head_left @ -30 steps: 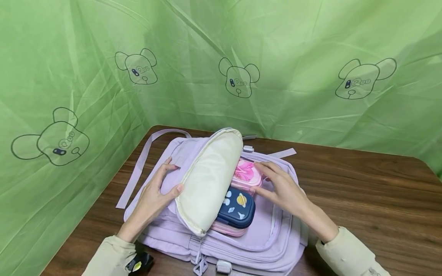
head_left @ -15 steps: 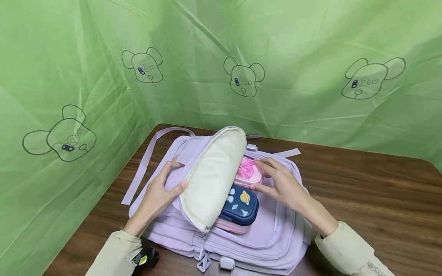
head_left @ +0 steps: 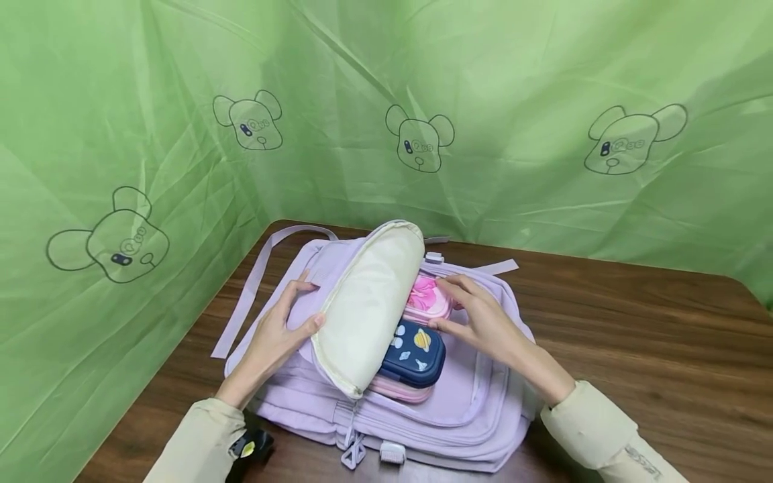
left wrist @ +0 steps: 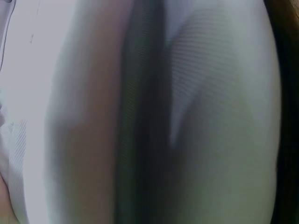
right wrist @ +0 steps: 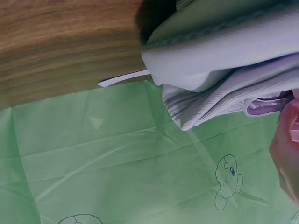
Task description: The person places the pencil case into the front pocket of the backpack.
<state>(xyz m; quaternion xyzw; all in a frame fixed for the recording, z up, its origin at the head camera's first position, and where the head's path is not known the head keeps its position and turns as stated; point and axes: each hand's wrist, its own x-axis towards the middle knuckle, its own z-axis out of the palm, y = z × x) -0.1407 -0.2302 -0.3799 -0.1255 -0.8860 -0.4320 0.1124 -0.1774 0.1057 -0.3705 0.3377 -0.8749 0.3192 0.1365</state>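
Note:
A lavender backpack (head_left: 459, 409) lies on the table, its front pocket flap (head_left: 368, 308) folded up to show a cream lining. My left hand (head_left: 274, 335) holds the flap's left side, thumb at the rim and fingers on the outer cloth. With thumb and fingers, my right hand (head_left: 483, 318) pinches the right end of a pink flower-print pencil case (head_left: 425, 297), partly under the flap. Nearer me, a navy pencil case (head_left: 417, 352) with planet shapes sits on another pink case (head_left: 404, 389). The right wrist view catches only part of the right hand (right wrist: 286, 154); the left wrist view shows blurred fabric.
The brown wooden table (head_left: 634, 335) extends to the right. A loose strap (head_left: 247, 302) lies on the left, and a zipper pull (head_left: 353, 453) hangs at the near edge. Behind rises a green curtain (head_left: 513, 201) with bear-head drawings. A black object (head_left: 256, 446) is near the left sleeve.
My right hand has shifted slightly left, and the flower-print pencil case sits a little further under the flap. My left hand keeps its hold on the flap.

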